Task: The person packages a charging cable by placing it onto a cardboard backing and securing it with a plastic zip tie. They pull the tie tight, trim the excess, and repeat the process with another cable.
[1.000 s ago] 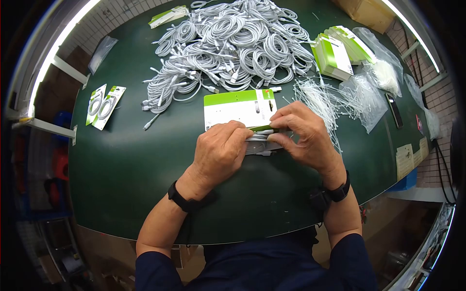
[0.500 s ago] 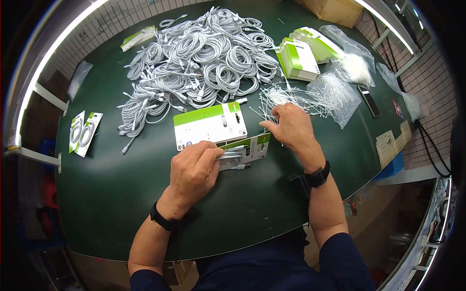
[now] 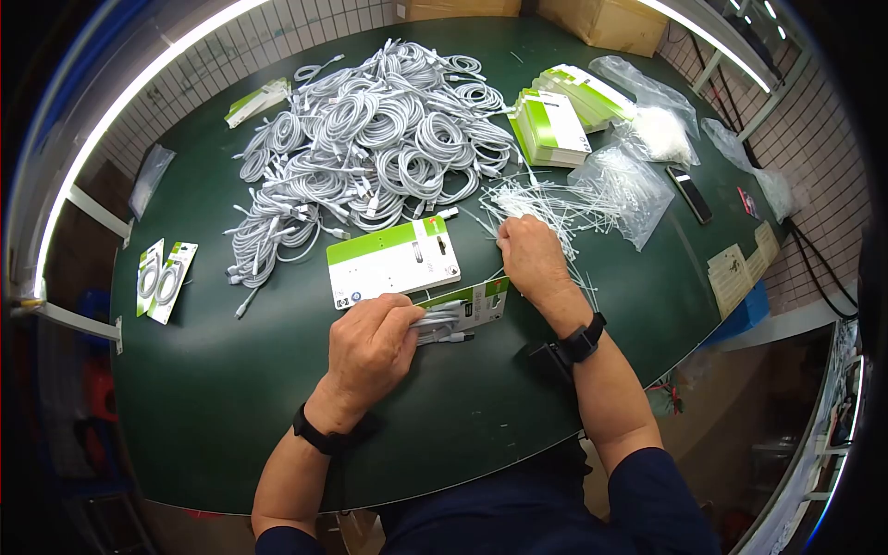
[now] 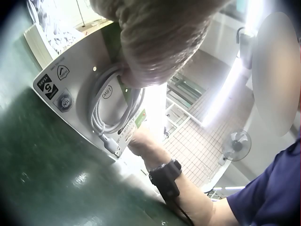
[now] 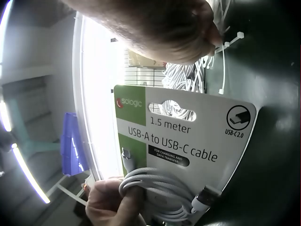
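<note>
My left hand (image 3: 372,344) grips a white and green packaging card (image 5: 188,117) with a coiled USB cable (image 5: 157,183) against its face. Thumb and fingers pinch the coil to the card, which stands tilted over the table. The card reads "1.5 meter USB-A to USB-C cable" in the right wrist view. At the pile of white cable ties (image 3: 527,203), my right hand (image 3: 536,259) has its fingers curled down, and a cable tie (image 5: 229,43) shows at its fingertips. Just beyond the held card lies a short stack of flat cards (image 3: 393,264).
A big heap of coiled cables (image 3: 370,139) covers the back middle. Stacked cards (image 3: 553,129), a plastic bag of ties (image 3: 638,199) and a phone (image 3: 689,194) lie at the right. Two cards with cables (image 3: 166,282) lie far left. Cardboard boxes (image 3: 601,23) stand behind.
My right hand has left the card and moved away to the cable ties, its fingers now curled in among them. The left hand keeps hold of the card and cable.
</note>
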The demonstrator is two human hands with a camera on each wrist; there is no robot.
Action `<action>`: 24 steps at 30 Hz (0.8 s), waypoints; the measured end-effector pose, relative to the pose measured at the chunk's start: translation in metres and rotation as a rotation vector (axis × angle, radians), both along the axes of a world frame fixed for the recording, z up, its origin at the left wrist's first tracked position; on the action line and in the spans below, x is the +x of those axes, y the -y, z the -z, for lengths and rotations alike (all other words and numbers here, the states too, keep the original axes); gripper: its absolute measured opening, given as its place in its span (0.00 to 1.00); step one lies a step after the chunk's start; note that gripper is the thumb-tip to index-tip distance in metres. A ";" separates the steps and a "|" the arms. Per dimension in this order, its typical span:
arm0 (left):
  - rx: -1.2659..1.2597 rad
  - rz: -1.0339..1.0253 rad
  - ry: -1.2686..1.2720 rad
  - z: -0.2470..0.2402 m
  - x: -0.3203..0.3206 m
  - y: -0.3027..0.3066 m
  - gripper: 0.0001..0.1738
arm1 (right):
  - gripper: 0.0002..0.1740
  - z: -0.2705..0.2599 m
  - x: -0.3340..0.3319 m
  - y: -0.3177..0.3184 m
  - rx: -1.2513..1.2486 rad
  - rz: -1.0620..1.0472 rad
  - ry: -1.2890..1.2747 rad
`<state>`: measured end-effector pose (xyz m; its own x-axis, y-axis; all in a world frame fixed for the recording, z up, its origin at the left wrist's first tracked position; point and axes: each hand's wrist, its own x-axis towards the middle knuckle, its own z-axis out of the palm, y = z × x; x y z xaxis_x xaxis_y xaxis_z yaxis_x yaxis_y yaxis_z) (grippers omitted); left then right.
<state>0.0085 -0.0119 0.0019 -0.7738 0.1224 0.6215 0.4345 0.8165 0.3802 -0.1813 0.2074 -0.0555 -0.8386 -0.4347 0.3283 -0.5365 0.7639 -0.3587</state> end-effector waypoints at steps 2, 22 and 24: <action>0.001 0.002 0.000 -0.001 0.001 0.000 0.16 | 0.07 -0.007 0.000 -0.003 0.002 -0.008 0.007; -0.025 0.105 -0.060 -0.003 0.000 -0.002 0.17 | 0.10 -0.061 0.016 0.000 -1.020 -0.285 1.013; -0.024 0.117 -0.072 -0.002 0.000 -0.001 0.18 | 0.12 -0.066 0.023 0.001 -1.018 -0.348 1.070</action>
